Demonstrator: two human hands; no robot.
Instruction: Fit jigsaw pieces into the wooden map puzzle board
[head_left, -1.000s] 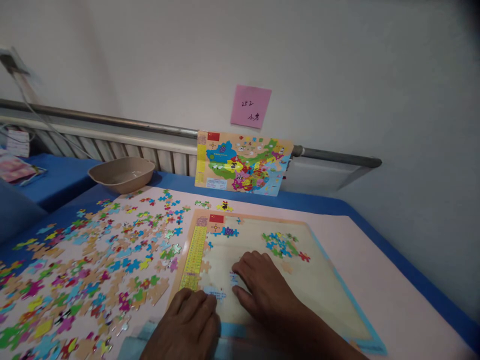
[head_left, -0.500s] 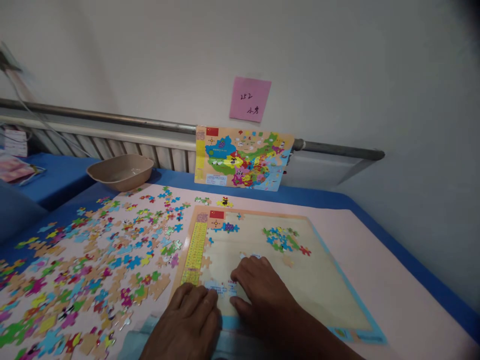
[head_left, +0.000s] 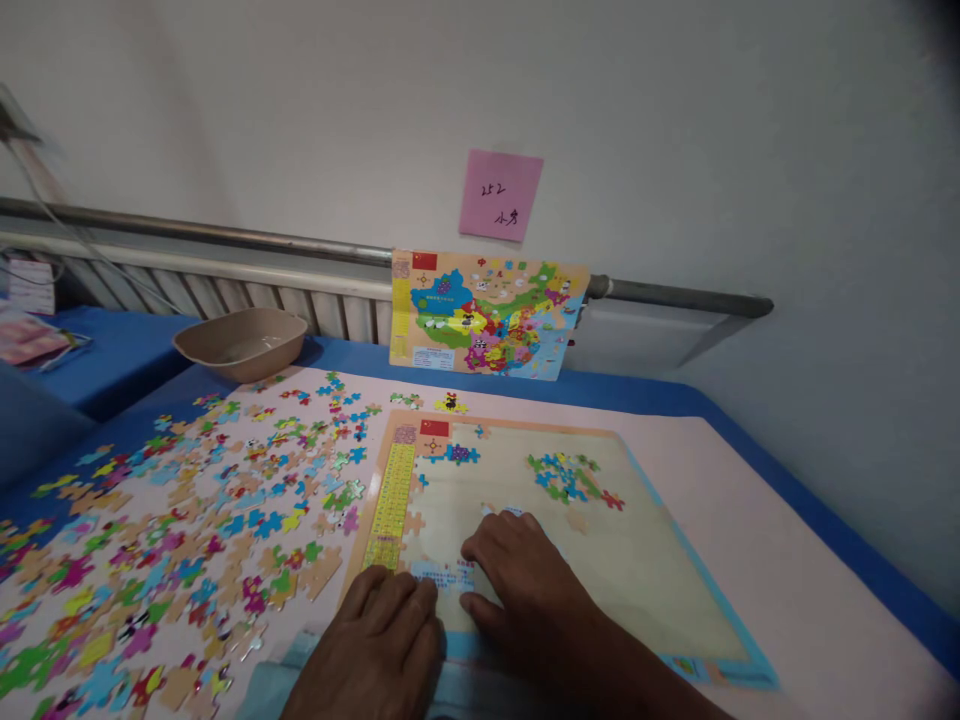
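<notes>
At the bottom centre, the left hand (head_left: pixel 371 645) lies over the lower left corner of a puzzle board (head_left: pixel 637 590); the right hand (head_left: pixel 529 570) reaches over it, thumb and forefinger apart. Loose puzzle pieces (head_left: pixel 255 596) cover the lower left. Mid-frame, a colourful map sheet (head_left: pixel 487 315) hangs below a pink note (head_left: pixel 501 195).

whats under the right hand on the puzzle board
Beneath the bare right hand lies the rectangular cream puzzle board. Pale blue puzzle pieces with printed text show just to its left. Whatever the hand covers, including any held piece, cannot be seen.
</notes>
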